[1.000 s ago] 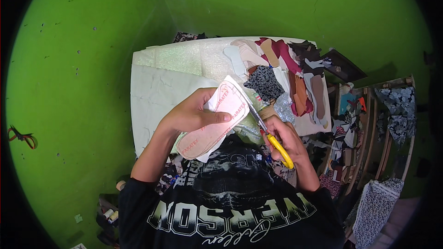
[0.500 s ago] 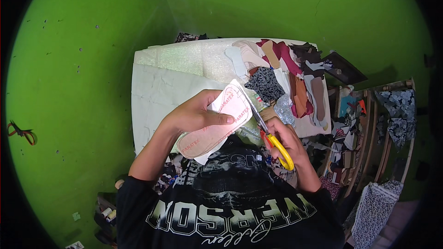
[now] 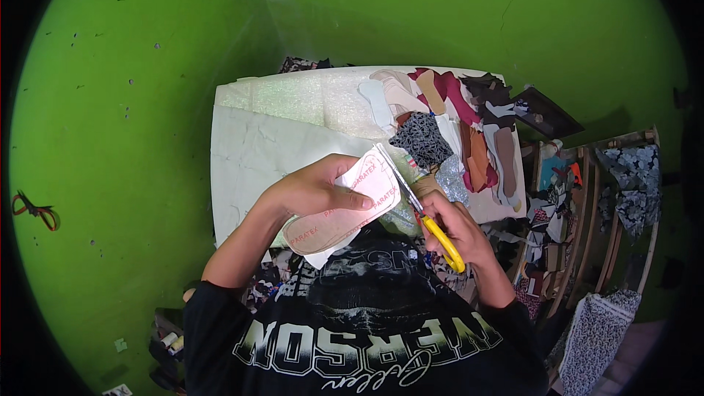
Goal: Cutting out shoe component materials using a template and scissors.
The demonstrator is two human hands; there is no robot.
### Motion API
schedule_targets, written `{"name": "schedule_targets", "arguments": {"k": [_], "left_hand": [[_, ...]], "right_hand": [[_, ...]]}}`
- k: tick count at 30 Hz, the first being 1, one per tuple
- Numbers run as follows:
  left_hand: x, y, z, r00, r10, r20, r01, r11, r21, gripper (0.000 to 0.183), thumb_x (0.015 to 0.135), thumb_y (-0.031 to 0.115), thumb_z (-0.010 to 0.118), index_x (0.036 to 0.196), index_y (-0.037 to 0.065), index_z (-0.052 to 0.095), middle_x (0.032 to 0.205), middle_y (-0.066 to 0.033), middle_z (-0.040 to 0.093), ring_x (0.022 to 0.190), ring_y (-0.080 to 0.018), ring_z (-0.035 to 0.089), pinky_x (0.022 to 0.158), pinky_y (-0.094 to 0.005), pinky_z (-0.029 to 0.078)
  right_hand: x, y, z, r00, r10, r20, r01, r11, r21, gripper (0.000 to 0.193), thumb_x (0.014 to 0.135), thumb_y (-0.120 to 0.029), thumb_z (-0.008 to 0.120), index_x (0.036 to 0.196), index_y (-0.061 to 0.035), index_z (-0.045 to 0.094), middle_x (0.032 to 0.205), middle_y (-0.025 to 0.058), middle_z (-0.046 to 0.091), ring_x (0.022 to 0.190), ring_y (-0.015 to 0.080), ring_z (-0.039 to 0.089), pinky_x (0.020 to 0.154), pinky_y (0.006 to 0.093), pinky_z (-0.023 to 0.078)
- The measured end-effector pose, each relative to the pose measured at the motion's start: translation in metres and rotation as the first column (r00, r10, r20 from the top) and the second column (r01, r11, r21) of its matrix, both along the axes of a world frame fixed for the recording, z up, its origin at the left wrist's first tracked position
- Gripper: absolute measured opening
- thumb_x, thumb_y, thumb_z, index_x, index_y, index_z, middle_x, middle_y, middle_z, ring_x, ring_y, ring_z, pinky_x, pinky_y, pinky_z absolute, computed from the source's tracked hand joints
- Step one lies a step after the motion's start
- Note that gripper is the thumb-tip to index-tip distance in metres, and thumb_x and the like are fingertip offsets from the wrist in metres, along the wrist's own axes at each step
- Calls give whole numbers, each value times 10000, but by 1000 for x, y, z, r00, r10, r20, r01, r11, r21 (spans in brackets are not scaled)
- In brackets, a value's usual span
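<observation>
My left hand (image 3: 312, 192) grips a pale pink shoe insole board (image 3: 345, 213), thumb on top and fingers underneath. The board has red print and a drawn sole outline, with white material showing under its edge. My right hand (image 3: 460, 226) is closed round scissors (image 3: 445, 244) with yellow handles. Their metal blades lie along the board's right edge, pointing away from me. Whether the blades are fully closed is hard to see.
A white-covered table (image 3: 257, 150) stands ahead. On its right lie sole-shaped pieces (image 3: 376, 103), a dark grey textured bundle (image 3: 422, 138) and brown pieces (image 3: 478, 158). Wooden shelving (image 3: 579, 213) with scraps is at right. Dark-red-handled scissors (image 3: 45, 214) hang on the green wall.
The board's far end has come down toward me and its tilt has shifted slightly. The scissors have turned a little, and their handles look closer together.
</observation>
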State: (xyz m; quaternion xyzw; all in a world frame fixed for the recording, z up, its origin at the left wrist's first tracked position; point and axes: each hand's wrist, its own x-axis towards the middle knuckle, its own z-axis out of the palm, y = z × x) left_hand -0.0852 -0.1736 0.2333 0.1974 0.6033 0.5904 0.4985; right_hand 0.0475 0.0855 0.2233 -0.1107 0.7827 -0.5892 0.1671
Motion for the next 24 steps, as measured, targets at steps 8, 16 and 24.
{"name": "schedule_targets", "arguments": {"k": [8,16,24], "left_hand": [[4,-1,2,999,-48,-17,48,999,-8,340,830,97,715,1143,-7,634,1076,-77,687,971,-136,618,887,-303,464],[1,-4,-4,995,-96,-15,96,995,1,331,832,115,723,1140,24,643,1057,-46,687,953,-127,608,876,-292,459],[5,-2,-4,988,-156,2,156,985,74,342,822,138,747,1125,21,638,1037,-44,684,939,-117,605,861,-288,466]], "right_hand": [[-6,-12,7,986,10,166,23,980,-195,425,892,-322,693,1035,-19,432,701,46,466,595,130,415,547,298,350],[-11,3,11,996,91,23,-90,996,-25,353,899,-220,676,1048,-16,430,692,47,513,489,105,486,444,262,349],[-12,6,12,995,99,27,-100,995,16,508,892,-465,613,1067,-20,438,729,70,480,614,177,446,577,320,365]]}}
